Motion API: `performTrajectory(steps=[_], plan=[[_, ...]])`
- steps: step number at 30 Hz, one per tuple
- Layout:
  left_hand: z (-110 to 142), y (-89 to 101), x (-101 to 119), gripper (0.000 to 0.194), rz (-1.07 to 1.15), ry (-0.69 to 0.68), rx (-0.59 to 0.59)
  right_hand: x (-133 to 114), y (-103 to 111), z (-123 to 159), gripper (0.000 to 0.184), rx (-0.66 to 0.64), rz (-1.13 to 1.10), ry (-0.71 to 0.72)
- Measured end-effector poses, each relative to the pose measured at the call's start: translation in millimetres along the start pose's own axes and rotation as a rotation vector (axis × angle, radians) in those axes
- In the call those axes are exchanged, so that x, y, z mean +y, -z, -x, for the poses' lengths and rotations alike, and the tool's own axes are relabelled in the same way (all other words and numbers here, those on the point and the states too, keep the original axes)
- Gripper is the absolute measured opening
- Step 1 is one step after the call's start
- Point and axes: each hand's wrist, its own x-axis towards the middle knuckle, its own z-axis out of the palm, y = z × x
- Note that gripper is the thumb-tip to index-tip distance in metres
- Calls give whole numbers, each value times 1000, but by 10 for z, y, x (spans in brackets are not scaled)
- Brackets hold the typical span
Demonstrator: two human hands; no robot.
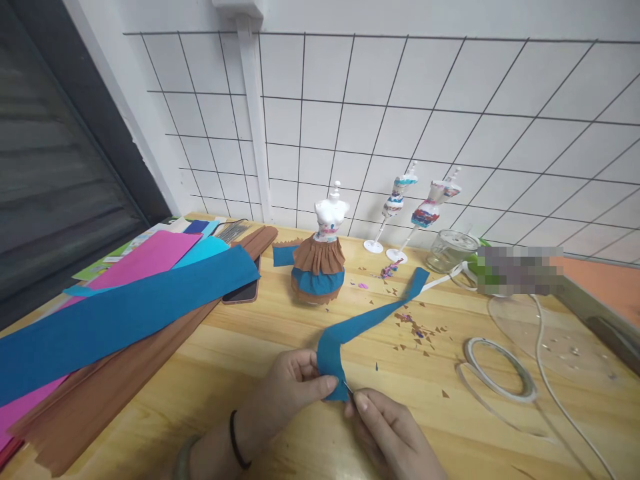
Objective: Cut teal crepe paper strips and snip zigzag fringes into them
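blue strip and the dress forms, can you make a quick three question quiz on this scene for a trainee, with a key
1. True or false: the left hand is holding the blue strip.
2. How many dress forms stand on the table?
3. Which colour is the top layer of the skirt? a) pink b) brown c) white

Key: 1. True; 2. Three; 3. b

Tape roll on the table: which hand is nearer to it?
Right. In this view, the right hand is left of and lower than the tape roll; the left hand is farther left.
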Motion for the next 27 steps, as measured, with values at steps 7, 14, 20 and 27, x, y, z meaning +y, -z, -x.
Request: performTrajectory(steps=[7, 14, 20, 27], plan=[[-1, -3, 23, 19, -42, -11, 34, 18, 21, 1, 36, 0, 12, -2], [16, -33, 26, 16, -44, -10, -19, -7, 1, -3, 36, -27, -8, -20], [5, -43, 41, 18, -71, 11, -36, 5, 4, -12, 36, -39, 21, 20], [5, -41, 34, 15, -35, 7, -32, 13, 0, -6, 37, -46, 48, 16]])
